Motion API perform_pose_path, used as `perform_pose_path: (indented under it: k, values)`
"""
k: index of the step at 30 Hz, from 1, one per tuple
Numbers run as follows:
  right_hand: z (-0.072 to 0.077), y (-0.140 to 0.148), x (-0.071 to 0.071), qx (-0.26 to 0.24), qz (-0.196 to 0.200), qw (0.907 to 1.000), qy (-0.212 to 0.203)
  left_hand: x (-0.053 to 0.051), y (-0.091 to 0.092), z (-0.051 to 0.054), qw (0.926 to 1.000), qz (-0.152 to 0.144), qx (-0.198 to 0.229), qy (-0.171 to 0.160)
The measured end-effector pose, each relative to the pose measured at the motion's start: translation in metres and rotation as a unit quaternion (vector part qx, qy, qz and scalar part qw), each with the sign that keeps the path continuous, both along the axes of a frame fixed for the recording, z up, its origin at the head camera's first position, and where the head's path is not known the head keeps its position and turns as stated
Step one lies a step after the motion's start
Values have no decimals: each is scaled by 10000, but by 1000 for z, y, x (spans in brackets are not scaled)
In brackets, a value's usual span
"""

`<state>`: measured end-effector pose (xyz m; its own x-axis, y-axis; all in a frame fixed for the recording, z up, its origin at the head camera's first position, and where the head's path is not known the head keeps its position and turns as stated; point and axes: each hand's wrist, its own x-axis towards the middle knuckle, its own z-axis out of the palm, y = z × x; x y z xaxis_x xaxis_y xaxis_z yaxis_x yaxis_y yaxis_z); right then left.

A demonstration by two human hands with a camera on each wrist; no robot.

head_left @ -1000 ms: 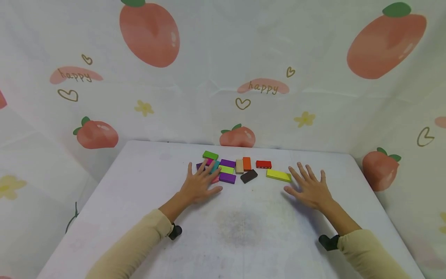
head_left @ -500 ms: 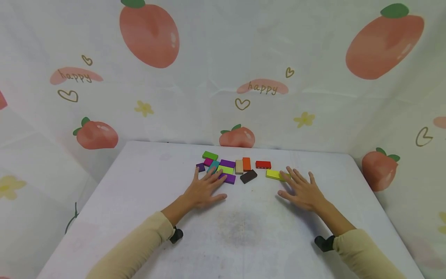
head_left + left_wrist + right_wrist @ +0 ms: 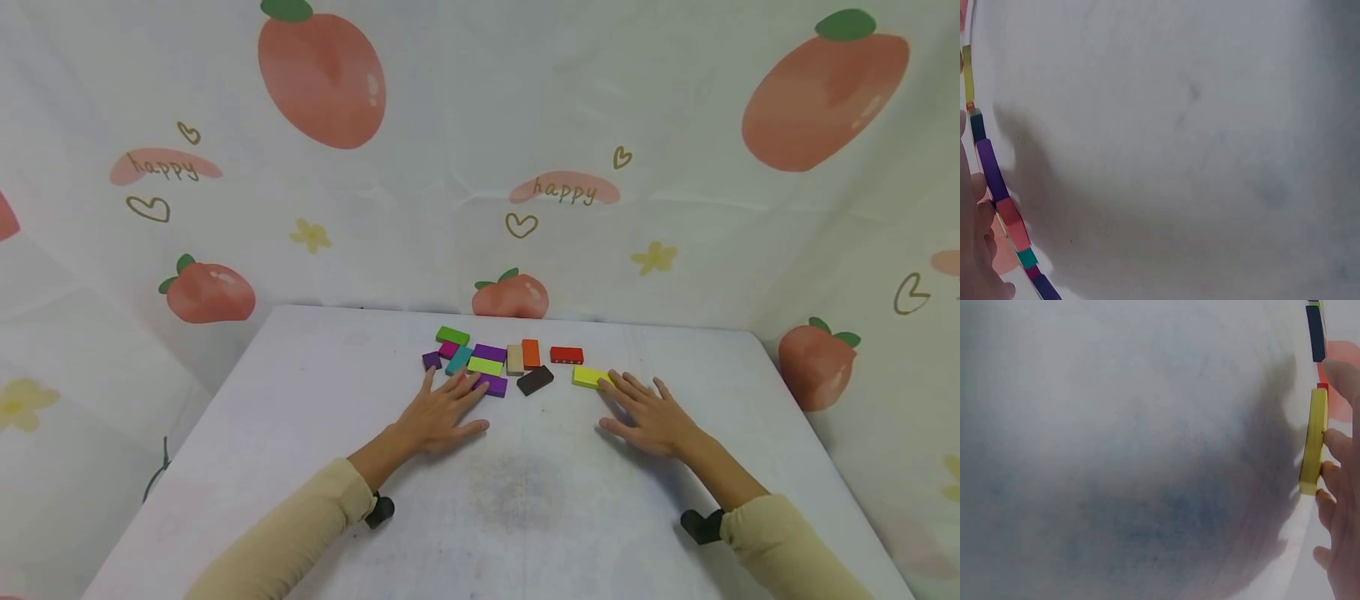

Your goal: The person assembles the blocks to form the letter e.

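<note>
My left hand point(image 3: 441, 415) is spread, palm down, with fingertips over the near side of a cluster of coloured blocks. Closest to those fingers are a purple block point(image 3: 493, 385) and a pink block point(image 3: 1015, 225), mostly covered by fingers in the head view. My right hand point(image 3: 651, 418), also with extended fingers, reaches over the right end of a yellow block point(image 3: 590, 377). In the right wrist view its fingers lie beyond the yellow block point(image 3: 1314, 442); contact cannot be told. Neither hand grips anything.
Green point(image 3: 453, 336), teal point(image 3: 459, 361), lime point(image 3: 486, 367), beige point(image 3: 514, 360) and orange point(image 3: 531, 354) blocks lie close together. A dark brown block point(image 3: 536, 380) and a red block point(image 3: 566, 356) lie to their right. The white table point(image 3: 517, 533) meets a fruit-printed curtain point(image 3: 420, 233) behind.
Both hands have drawn slightly nearer to the person and inward, the right now over the yellow block's end. The teal, magenta and dark purple blocks have come out from under the left hand.
</note>
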<state>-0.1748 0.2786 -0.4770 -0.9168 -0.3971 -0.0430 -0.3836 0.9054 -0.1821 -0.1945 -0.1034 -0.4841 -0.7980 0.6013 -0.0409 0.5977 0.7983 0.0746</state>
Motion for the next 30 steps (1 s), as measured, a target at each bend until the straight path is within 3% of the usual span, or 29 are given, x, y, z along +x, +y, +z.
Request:
perform_pose_path:
  k: [8,19,27,30]
  values:
    - [-1,5,9,-70,280,9995,137,10,6,3,9993,-212,131,270]
    - [-3,4,28,-49,461,9986,239,18,12,2,9985,-459,161,237]
    - [-5,-1,41,-89,783,9948,650,28,23,1,9978,-614,240,97]
    - [-4,-3,45,-98,849,9944,627,31,26,1,9972,-713,238,1]
